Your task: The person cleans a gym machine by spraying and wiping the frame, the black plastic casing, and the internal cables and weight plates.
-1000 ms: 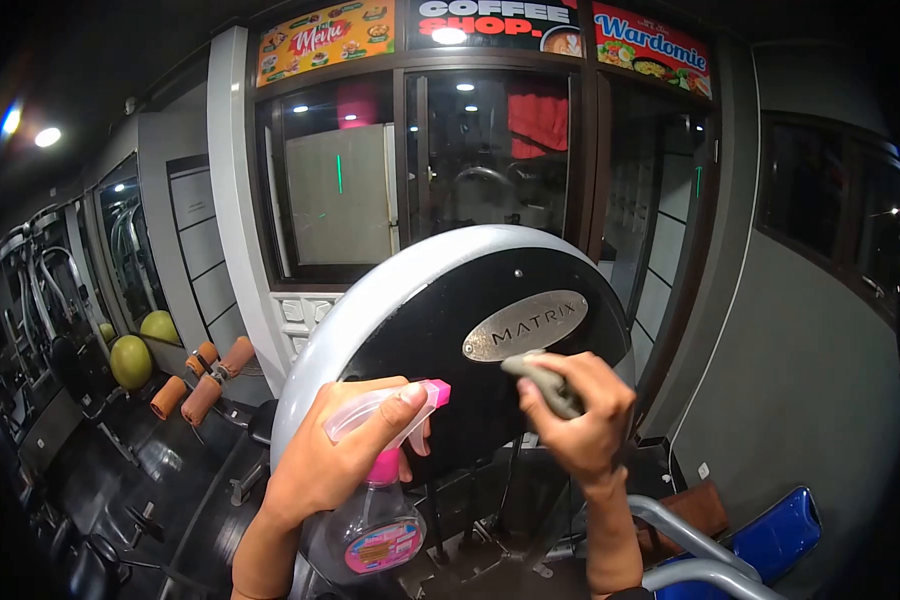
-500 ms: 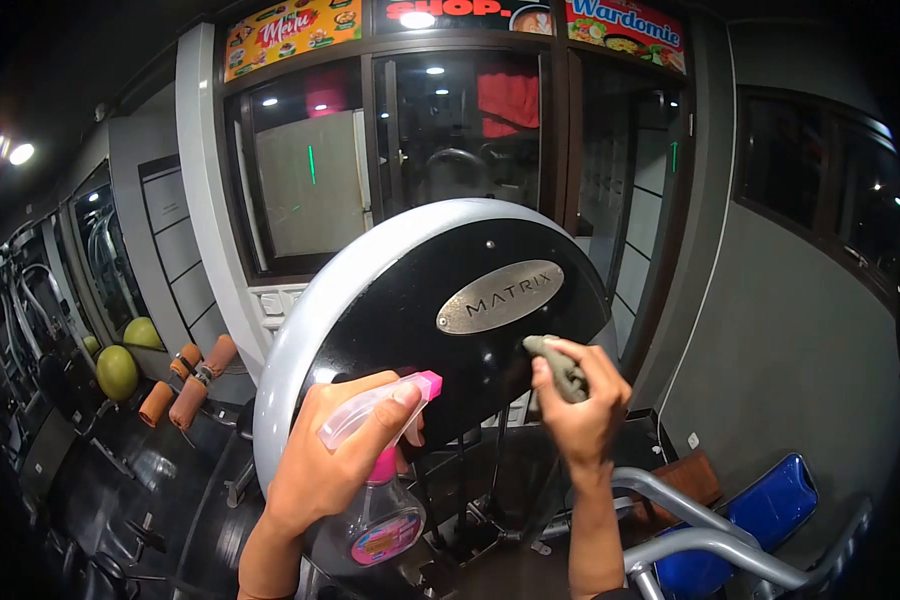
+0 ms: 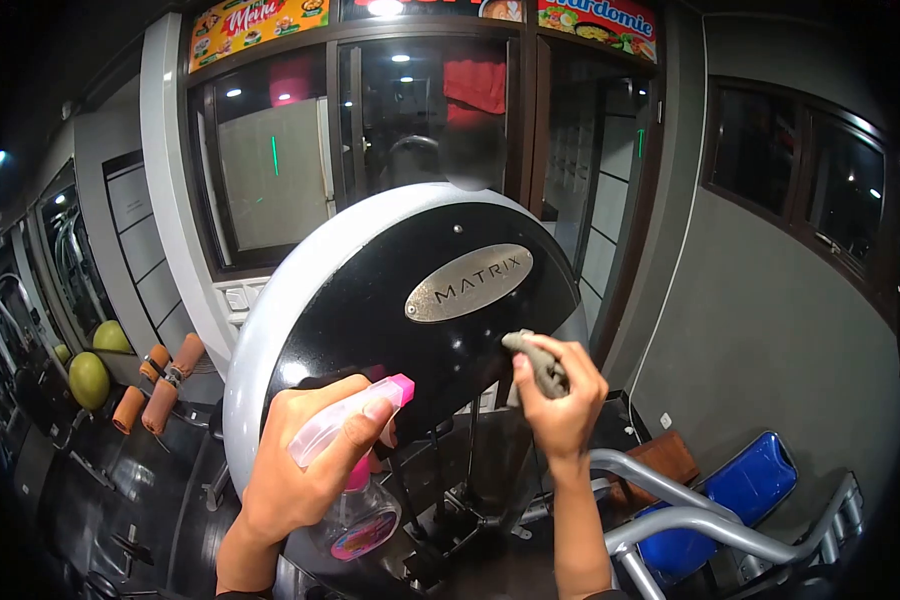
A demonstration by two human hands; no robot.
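My left hand is closed around the neck of a clear spray bottle with a pink nozzle pointing right. The bottle has a pink label and hangs upright in front of the machine. In my right hand is a bunched grey-green cloth, pinched between thumb and fingers. Both hands are in front of the round black machine cover, which has a pale rim and an oval metal MATRIX plate. The cloth overlaps the cover's lower right in this view.
Grey tubular bars and a blue padded seat stand at lower right by the wall. Orange foam rollers and a green exercise ball are at left. Behind the machine are glazed doors under shop signs.
The view has shifted, so the machine and both hands appear a little further left. Both hands keep their grip on the spray bottle and the cloth.
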